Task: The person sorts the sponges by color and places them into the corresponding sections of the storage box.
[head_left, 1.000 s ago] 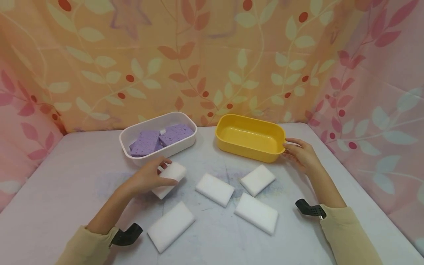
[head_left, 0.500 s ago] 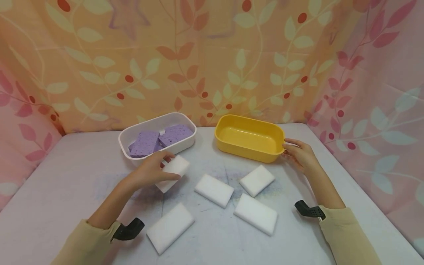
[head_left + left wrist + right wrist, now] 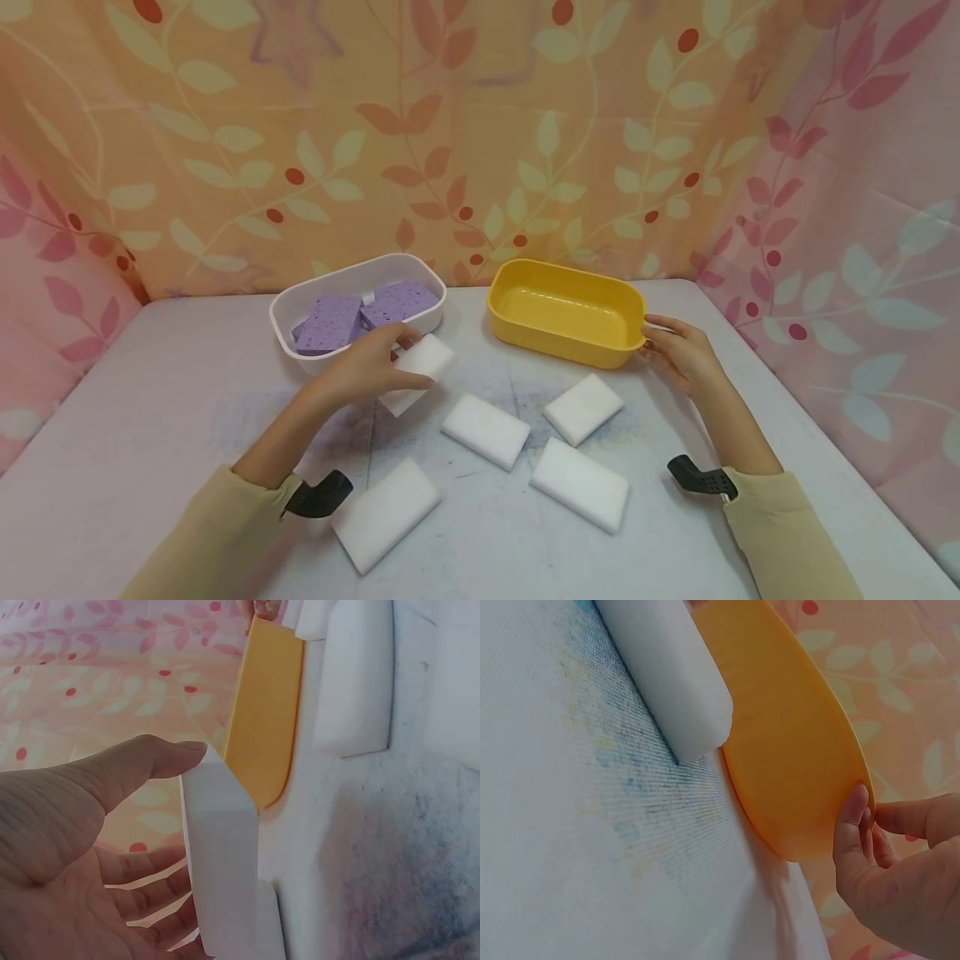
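My left hand [image 3: 377,367] holds a white foam sponge block [image 3: 425,360] between thumb and fingers, lifted above the table in front of the white tub [image 3: 358,353]. In the left wrist view the thumb [image 3: 176,755] presses one edge of the block [image 3: 221,847], with the fingers behind it. My right hand [image 3: 684,354] pinches the right end of the rim of a yellow tub [image 3: 558,340], whose inside shows bare. The right wrist view has thumb and fingertips meeting at that rim. Purple sponges [image 3: 330,323] lie inside the white tub.
Several more white sponge blocks lie flat on the table: one in the middle [image 3: 486,431], one near the yellow tub [image 3: 583,408], one at front right [image 3: 581,485], one at front left [image 3: 386,517]. A patterned curtain [image 3: 450,150] stands close behind both tubs.
My left hand has moved right and away from me, carrying the white sponge block from left of the middle toward the yellow tub. The right hand and both tubs stay in place.
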The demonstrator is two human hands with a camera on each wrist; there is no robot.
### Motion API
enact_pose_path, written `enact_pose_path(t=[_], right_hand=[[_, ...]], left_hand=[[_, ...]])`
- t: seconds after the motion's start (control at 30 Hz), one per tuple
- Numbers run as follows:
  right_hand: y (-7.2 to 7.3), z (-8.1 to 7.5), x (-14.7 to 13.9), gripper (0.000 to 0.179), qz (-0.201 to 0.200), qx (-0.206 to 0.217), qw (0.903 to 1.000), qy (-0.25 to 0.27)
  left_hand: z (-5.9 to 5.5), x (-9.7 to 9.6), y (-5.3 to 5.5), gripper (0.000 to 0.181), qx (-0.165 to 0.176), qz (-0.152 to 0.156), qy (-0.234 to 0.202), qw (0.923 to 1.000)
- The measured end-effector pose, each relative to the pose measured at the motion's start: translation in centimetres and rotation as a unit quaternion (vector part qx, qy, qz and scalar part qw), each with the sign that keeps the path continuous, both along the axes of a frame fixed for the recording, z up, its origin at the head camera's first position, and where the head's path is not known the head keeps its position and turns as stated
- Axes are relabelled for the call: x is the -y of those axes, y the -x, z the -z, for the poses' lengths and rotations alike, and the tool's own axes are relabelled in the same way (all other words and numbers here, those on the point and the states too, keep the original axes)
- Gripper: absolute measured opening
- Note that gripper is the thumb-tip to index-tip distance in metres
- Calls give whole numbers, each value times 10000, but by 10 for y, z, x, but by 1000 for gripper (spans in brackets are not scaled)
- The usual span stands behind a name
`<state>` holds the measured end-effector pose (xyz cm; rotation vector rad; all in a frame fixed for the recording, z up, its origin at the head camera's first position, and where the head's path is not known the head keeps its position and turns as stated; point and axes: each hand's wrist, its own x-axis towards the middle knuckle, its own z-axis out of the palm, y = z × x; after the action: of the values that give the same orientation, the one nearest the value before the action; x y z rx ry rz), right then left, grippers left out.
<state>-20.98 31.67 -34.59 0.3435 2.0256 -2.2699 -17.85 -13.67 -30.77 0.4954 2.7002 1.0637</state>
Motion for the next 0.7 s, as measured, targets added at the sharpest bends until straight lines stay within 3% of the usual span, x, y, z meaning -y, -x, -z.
enact_pose_path(t=[0.47, 0.7], right_hand=[[0, 2, 2, 61, 20, -31, 10000, 77], [1, 3, 1, 50, 38, -133, 9997, 191]], left_hand=[[-15, -35, 23, 70, -128, 89, 219, 9996], [-24, -54, 33, 70, -60, -13, 139, 9999]])
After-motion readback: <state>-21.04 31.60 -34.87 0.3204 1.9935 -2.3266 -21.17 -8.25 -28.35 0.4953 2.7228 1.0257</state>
